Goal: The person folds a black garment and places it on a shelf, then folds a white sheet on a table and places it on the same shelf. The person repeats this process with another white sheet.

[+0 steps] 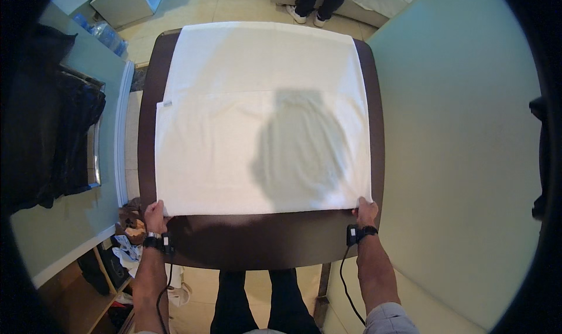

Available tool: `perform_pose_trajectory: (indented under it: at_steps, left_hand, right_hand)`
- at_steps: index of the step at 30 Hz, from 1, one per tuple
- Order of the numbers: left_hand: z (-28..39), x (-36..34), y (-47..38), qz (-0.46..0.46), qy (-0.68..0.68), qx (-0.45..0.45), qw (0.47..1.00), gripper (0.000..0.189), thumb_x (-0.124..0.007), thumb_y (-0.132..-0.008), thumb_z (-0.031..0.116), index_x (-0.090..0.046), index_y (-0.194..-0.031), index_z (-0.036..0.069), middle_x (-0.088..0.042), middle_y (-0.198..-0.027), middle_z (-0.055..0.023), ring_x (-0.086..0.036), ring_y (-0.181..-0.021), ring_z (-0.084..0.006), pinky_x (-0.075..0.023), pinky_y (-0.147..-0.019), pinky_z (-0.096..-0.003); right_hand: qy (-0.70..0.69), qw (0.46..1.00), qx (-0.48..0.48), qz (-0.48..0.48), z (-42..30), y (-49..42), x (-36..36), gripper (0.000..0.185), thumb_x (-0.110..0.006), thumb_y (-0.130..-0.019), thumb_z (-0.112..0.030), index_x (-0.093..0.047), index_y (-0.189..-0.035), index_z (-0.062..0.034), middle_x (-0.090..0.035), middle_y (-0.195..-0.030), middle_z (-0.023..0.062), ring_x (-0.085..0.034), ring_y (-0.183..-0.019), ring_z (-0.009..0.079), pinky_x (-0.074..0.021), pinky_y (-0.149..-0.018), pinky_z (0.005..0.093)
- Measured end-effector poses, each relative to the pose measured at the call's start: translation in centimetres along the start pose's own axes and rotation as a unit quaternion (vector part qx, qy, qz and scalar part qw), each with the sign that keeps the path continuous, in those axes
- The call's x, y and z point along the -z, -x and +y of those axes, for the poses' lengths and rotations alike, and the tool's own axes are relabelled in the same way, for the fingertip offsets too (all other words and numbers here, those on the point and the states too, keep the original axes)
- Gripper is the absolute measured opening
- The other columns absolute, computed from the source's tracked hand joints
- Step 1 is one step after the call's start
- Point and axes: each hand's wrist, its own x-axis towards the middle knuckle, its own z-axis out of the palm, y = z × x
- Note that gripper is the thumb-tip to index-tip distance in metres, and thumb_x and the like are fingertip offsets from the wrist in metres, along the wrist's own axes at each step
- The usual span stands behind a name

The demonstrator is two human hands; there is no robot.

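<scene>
A white towel lies over a dark brown table, with its near part folded back across the far part. A small label shows at the left end of the fold's edge. My left hand pinches the towel's near left corner. At the near right corner, my right hand grips the cloth between thumb and fingers. The near edge runs nearly straight between both hands. Soft wrinkles and the shadow of a head cross the right half.
A wall stands close along the table's right side. Dark clothes hang at the left. Plastic bottles stand at the far left. Beyond the table, another person's legs show beside a bed. A wooden shelf sits lower left.
</scene>
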Motion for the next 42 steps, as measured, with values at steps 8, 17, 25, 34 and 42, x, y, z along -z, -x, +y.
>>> perform_pose_trajectory:
  at_steps: [8, 17, 25, 34, 42]
  left_hand:
    - [-10.3, 13.9, 5.7, 0.063, -0.064, -0.031, 0.995, 0.023, -0.071, -0.098, 0.025, -0.062, -0.109, 0.006, -0.068, -0.1, -0.0076, -0.068, -0.085, -0.0237, -0.0628, -0.066, -0.0421]
    - [-11.1, 15.7, 10.0, 0.053, -0.353, -0.033, 0.933, 0.032, -0.076, -0.09, 0.028, -0.066, -0.108, 0.004, -0.071, -0.099, -0.0105, -0.068, -0.083, -0.0238, -0.0585, -0.074, -0.04]
    - [-1.4, 3.3, 5.0, 0.057, -0.39, -0.244, 0.886, 0.034, -0.072, -0.094, 0.024, -0.065, -0.116, -0.001, -0.068, -0.099, -0.0115, -0.064, -0.09, -0.0224, -0.0522, -0.083, -0.0362]
    - [2.1, -0.8, 2.2, 0.033, -0.367, -0.185, 0.911, 0.025, -0.077, -0.092, 0.023, -0.068, -0.104, 0.003, -0.067, -0.092, -0.0034, -0.06, -0.083, -0.014, -0.0501, -0.078, -0.0307]
    - [2.3, -0.4, 3.4, 0.05, -0.299, -0.239, 0.922, 0.02, -0.077, -0.092, 0.021, -0.065, -0.094, 0.006, -0.061, -0.085, 0.0007, -0.055, -0.078, -0.0109, -0.0479, -0.072, -0.0294]
  right_hand:
    - [0.124, 0.99, -0.074, 0.001, 11.0, 7.5, 8.9, 0.031, -0.069, -0.087, -0.014, -0.057, -0.108, 0.0054, -0.067, -0.092, 0.0155, -0.066, -0.065, 0.0246, -0.0534, -0.047, 0.0388]
    - [0.461, 0.868, 0.158, 0.092, 16.2, 9.8, 16.8, 0.043, -0.076, -0.083, -0.016, -0.055, -0.115, 0.0039, -0.063, -0.109, 0.0215, -0.064, -0.103, 0.0368, -0.0545, -0.086, 0.0505]
    - [0.307, 0.918, 0.253, -0.003, 0.7, 3.5, 2.8, 0.042, -0.075, -0.087, -0.025, -0.061, -0.118, 0.0, -0.065, -0.1, 0.0146, -0.063, -0.098, 0.032, -0.0507, -0.088, 0.0443]
    - [0.304, 0.902, 0.306, 0.022, -0.6, -1.2, -0.5, 0.025, -0.076, -0.086, -0.023, -0.067, -0.1, -0.0046, -0.068, -0.08, 0.0097, -0.067, -0.072, 0.0273, -0.0552, -0.071, 0.0407]
    - [0.156, 0.948, 0.276, -0.011, -0.6, -0.3, 0.3, 0.018, -0.073, -0.091, -0.021, -0.063, -0.09, -0.0055, -0.065, -0.076, 0.0073, -0.062, -0.068, 0.0191, -0.054, -0.069, 0.0364]
